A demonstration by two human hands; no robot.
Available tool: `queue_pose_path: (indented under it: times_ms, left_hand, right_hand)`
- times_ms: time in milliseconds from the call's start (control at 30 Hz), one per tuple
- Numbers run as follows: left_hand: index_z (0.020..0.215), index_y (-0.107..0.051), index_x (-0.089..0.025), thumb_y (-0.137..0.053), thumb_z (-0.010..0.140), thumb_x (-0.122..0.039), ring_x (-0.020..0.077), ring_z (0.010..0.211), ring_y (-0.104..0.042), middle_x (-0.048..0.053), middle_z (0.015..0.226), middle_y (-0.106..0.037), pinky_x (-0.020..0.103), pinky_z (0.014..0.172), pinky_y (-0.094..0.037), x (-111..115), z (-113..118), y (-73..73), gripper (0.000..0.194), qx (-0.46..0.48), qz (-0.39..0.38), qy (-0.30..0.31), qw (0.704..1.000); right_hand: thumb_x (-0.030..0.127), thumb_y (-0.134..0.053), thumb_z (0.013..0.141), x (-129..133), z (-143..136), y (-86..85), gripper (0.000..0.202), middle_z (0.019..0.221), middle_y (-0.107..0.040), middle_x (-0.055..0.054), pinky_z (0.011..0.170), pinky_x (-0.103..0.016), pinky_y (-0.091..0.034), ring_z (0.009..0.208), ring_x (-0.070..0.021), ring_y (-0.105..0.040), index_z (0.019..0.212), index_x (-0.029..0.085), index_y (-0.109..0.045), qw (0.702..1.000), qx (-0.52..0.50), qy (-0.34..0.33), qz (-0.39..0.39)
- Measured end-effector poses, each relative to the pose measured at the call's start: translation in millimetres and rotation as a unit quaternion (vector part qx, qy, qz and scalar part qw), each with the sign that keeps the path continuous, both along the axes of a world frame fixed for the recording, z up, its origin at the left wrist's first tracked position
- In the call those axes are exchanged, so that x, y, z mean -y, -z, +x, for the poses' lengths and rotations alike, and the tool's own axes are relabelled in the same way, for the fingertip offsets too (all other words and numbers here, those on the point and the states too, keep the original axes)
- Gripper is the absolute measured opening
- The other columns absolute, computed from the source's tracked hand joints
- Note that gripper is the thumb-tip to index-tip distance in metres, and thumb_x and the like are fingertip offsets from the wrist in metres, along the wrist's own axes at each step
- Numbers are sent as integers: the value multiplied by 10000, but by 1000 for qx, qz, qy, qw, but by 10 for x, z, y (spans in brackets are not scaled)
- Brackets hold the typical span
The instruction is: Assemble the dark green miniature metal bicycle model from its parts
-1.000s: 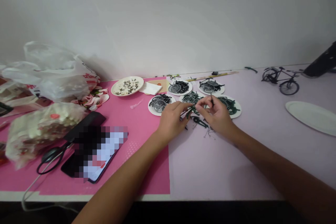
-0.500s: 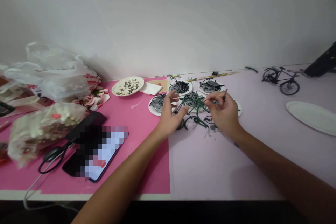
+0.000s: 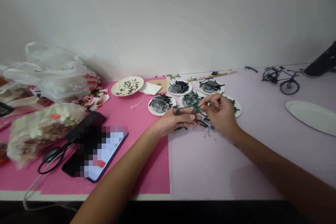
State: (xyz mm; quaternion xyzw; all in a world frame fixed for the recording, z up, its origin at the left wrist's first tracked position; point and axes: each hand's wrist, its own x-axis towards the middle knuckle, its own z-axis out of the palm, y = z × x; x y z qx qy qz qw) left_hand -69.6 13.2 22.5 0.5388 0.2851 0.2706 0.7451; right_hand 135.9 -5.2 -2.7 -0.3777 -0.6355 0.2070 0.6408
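I'm remotely viewing a pink and lilac desk [image 3: 199, 171]. Loose parts [image 3: 204, 124] are lying before white plates [image 3: 157, 113]; a phone [image 3: 107, 154] is resting leftward, a model bicycle [image 3: 289, 86] standing rightward.

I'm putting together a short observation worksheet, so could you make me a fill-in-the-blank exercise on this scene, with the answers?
1. The left hand and right hand are at a thin part coloured ____.
2. The tabletop right under the lit phone is coloured ____.
3. The model bicycle near the wall has ____ wheels.
4. From the camera, the dish of small pieces is to the ____ of the folded white paper.

Missing words: green; pink; two; left.
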Motion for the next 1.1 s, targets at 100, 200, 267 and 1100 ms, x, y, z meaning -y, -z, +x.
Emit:
queue_pose_path:
  times_ms: [100, 200, 267, 1100]
  left_hand:
    - [997, -823, -164, -908, 733, -368, 215, 938, -751, 133, 1074, -799, 375, 919, -601, -2, 5, 13, 344, -15, 14, -2, 1000]
    - [959, -823, -147, -933, 693, -378, 225, 891, -747, 130, 979, -800, 368, 847, -607, -15, 22, 52, 369, -37, 27, -26, 999]
    - [924, -815, -134, -951, 662, -363, 216, 845, -742, 118, 905, -791, 348, 805, -596, -25, 30, 66, 374, -43, 31, -50, 997]
    - [696, -697, -172, -870, 637, -377, 156, 677, -631, 14, 690, -675, 258, 635, -481, -279, -81, 71, 275, -19, 105, -357, 928]
  right_hand:
    - [259, -724, 889, 2, 5, 1, 439, 858, -710, -29, 750, -387, -517, 793, -213, -630, 733, 269, -314, 1000, 7, -9, -18]
    - [281, -729, 894, -3, 10, 8, 446, 858, -706, -30, 762, -384, -517, 804, -214, -627, 729, 267, -315, 1000, 14, -11, -22]
    - [313, -722, 914, -6, 7, 26, 441, 885, -706, -35, 745, -366, -512, 794, -206, -619, 733, 264, -322, 999, 24, -13, -34]
    - [347, -657, 978, 239, -441, 249, 261, 1425, -574, -164, 1129, -620, -451, 1416, -373, -474, 1190, 255, -534, 913, 402, -56, -38]
